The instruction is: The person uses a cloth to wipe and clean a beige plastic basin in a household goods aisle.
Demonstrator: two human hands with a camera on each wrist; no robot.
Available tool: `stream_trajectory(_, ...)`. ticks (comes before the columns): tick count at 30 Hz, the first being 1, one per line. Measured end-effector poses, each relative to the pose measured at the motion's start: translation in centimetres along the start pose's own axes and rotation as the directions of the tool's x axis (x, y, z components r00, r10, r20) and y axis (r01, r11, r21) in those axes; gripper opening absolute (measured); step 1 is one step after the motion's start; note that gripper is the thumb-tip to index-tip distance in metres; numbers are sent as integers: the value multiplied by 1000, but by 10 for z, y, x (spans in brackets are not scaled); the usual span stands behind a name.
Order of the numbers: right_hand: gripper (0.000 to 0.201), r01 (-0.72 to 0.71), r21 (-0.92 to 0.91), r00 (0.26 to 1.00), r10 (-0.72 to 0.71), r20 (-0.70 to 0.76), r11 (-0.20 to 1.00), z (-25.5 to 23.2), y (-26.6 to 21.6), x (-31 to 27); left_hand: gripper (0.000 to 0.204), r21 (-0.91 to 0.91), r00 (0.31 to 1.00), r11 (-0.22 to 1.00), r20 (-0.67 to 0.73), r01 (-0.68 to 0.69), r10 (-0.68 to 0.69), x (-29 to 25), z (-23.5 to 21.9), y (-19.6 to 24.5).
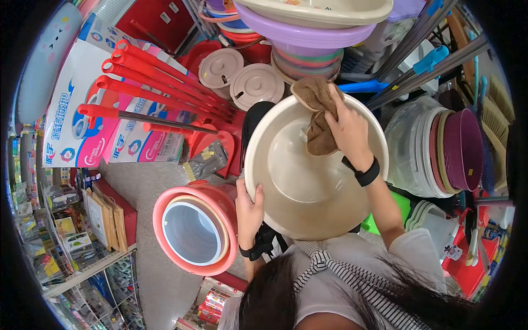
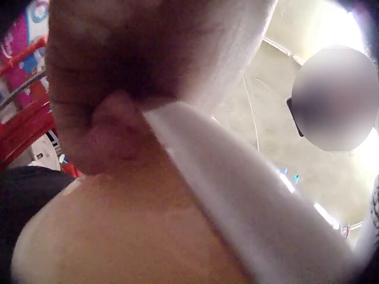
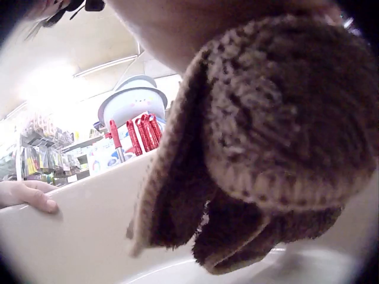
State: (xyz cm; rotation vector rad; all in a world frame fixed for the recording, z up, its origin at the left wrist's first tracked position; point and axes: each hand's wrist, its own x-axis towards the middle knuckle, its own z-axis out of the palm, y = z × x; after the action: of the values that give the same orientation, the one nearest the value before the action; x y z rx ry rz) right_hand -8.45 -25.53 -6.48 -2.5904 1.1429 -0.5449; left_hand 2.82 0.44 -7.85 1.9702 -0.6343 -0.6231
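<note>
A cream basin (image 1: 308,212) lies tilted over the person's lap in the head view. The left hand (image 1: 250,212) grips its left rim, thumb on the inside; in the left wrist view the rim (image 2: 219,177) runs out from under that hand (image 2: 136,118). The right hand (image 1: 349,135) holds a bunched brown cloth (image 1: 322,137) against the basin's upper inner wall. Close up in the right wrist view, the fuzzy cloth (image 3: 284,118) hangs in folds inside the basin (image 3: 89,219), hiding the right fingertips; the left hand (image 3: 32,194) shows on the far rim.
Nested pink and blue tubs (image 1: 159,220) stand on the floor at left. Red mop handles (image 1: 159,82) lean beside printed boxes (image 1: 71,115). Stacked basins (image 1: 313,36) rise ahead; purple and white tubs (image 1: 465,148) and grey poles (image 1: 451,60) are on the right.
</note>
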Motion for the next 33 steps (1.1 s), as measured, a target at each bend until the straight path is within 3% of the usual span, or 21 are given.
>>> stream_trajectory(3,69,-61,51,998,62,-10,997,2,-4,0,28,-55,996,996,44,75,-72,-4,-2,-1)
stream_trajectory(4,67,-18,121,1000,21,-23,992,5,-5,5,28,-46,996,996,45,75,-73,-5,-1,-5)
stream_trajectory(6,64,17,196,1000,-20,12,981,7,-6,16,25,-235,997,972,78,9,10,-9,-5,-16)
stream_trajectory(9,61,112,261,991,-126,40,959,4,-4,28,25,-150,986,986,157,80,-56,-2,-28,-7)
stream_trajectory(10,61,116,259,991,-130,37,959,4,-6,29,28,-38,983,999,185,16,-9,7,-36,-6)
stream_trajectory(11,60,152,294,983,-175,56,944,3,-9,30,28,-89,975,991,208,98,-78,10,-41,-1)
stream_trajectory(13,58,208,340,966,-247,76,917,4,-18,30,27,-248,968,967,251,50,14,23,-44,3)
stream_trajectory(15,58,275,413,946,-322,47,868,9,-30,30,25,-277,975,961,211,-14,75,36,-43,0)
stream_trajectory(17,59,284,420,938,-340,65,862,8,-44,32,21,-348,971,935,238,62,24,40,-47,-1)
stream_trajectory(19,60,290,396,898,-391,202,871,2,-57,36,19,-325,974,942,225,84,-9,37,-50,4)
stream_trajectory(20,59,281,355,882,-385,270,892,-7,-64,38,19,-305,977,946,209,108,-44,35,-52,5)
stream_trajectory(24,59,309,321,895,-388,221,895,-7,-53,38,13,-389,994,916,80,99,-74,19,-41,-6)
stream_trajectory(26,61,213,188,958,-243,153,959,-7,-39,35,12,-436,993,892,35,119,-115,9,-36,0)
stream_trajectory(27,61,213,184,958,-242,153,960,-3,-27,33,12,-484,987,865,-5,135,-158,5,-33,2)
stream_trajectory(29,65,210,188,978,-208,-34,959,4,0,25,12,-498,986,857,-23,131,-164,-2,-27,-1)
stream_trajectory(30,67,107,179,993,-112,21,978,-4,1,19,12,-491,985,862,-40,128,-170,-6,-25,4)
stream_trajectory(33,68,32,123,999,-34,14,992,-7,6,7,12,-484,983,867,-65,118,-170,-9,-23,4)
